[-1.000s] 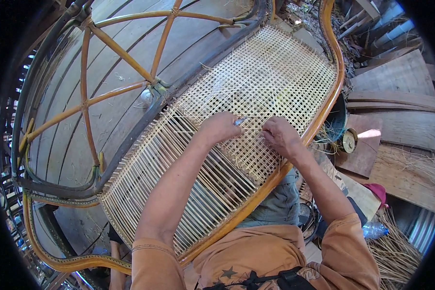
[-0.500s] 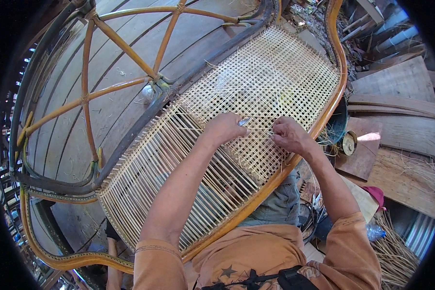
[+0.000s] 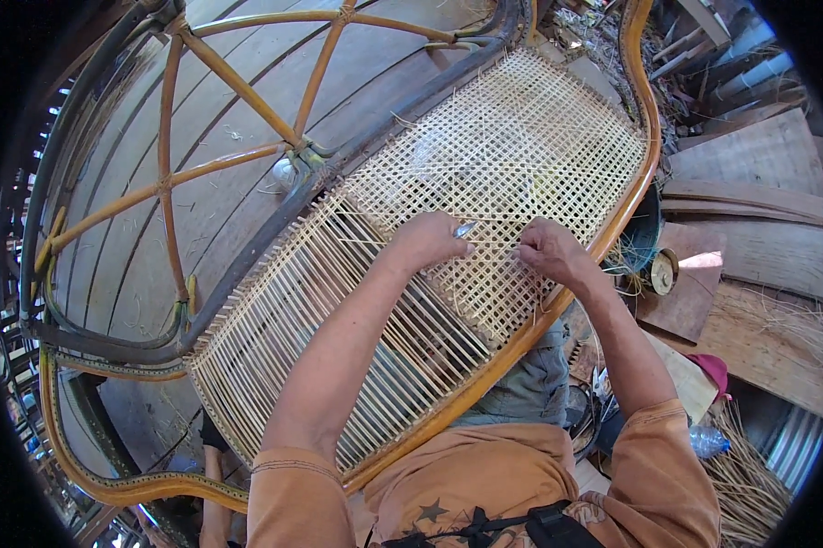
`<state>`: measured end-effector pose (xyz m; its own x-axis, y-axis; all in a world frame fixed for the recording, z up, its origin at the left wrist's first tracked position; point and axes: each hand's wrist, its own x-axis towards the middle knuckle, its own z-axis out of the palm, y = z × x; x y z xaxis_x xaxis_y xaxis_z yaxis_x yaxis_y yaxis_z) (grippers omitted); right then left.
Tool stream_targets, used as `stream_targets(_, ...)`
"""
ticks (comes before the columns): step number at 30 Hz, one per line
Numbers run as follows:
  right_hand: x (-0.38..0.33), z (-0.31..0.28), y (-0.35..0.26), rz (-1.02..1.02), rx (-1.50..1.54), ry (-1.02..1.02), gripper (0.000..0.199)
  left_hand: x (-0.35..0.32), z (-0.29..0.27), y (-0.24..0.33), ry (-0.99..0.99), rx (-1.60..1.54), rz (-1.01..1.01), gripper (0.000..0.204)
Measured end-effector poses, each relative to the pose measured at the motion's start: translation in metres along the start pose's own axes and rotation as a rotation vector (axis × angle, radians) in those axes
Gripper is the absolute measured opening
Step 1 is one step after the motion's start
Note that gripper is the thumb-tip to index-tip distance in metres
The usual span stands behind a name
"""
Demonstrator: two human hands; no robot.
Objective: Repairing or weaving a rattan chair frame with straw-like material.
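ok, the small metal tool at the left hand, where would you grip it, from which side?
Judging by its pose: grip the metal tool at the end inside the left hand, coming from the left. Its shiny tip points right toward the right hand and lies nearly flat on the woven cane panel.

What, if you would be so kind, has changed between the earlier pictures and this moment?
Very little. The left hand, holding a small metal tool, and the right hand have edged slightly apart along the edge of the finished weave on the cane panel. Nothing was picked up or released. The rattan frame and the unwoven strands lie as before.
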<state>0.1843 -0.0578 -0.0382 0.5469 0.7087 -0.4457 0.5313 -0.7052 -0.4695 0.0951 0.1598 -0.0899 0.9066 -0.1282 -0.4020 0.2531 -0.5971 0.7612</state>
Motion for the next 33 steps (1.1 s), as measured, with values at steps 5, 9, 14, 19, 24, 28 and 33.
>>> stream_targets(5,-0.004,-0.003,0.012,-0.058,0.296,0.024,0.019,-0.001,-0.007,0.008,-0.093,-0.004,-0.077,0.032)
stream_targets(9,0.001,-0.006,0.0,0.026,0.196,0.03,0.02,0.002,-0.007,-0.002,-0.091,0.026,-0.041,0.025)
stream_targets(14,0.006,0.005,0.0,-0.014,-0.02,0.068,0.023,-0.005,-0.032,-0.004,-0.175,0.177,-0.091,0.029)
stream_targets(19,0.0,0.013,-0.004,-0.218,-0.006,0.215,0.017,-0.025,-0.062,-0.026,-0.099,0.34,-0.062,0.03)
stream_targets(24,-0.002,0.016,-0.007,-0.152,-0.05,0.229,0.015,-0.039,-0.062,-0.03,-0.121,0.229,-0.171,0.029)
stream_targets(28,0.0,0.014,-0.002,-0.014,-0.009,0.194,0.018,-0.047,-0.066,-0.026,-0.119,0.099,-0.219,0.027)
stream_targets(33,0.012,0.013,0.003,0.022,0.087,0.126,0.018,-0.056,-0.071,-0.046,-0.106,0.012,-0.246,0.028)
